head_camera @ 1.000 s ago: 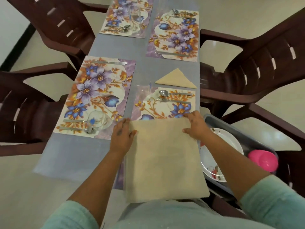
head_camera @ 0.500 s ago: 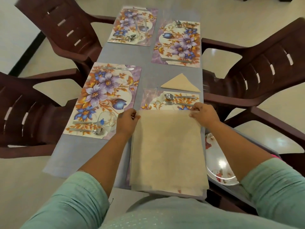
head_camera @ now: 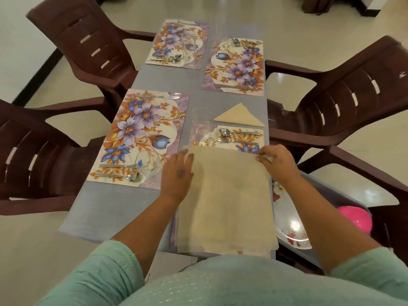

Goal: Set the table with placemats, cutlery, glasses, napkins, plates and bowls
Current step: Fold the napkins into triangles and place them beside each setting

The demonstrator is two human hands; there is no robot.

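While the beige napkin has slid farther up over the near placemat, almost reaching the fork, the right hand pinches its far right corner and the left hand lies flat-fingered on its left edge, likely before folding it like the folded napkin beyond that fork.

Home dining rm is suggested: table laid w/ floral placemats, ringed by brown plastic chairs, tiled floor.
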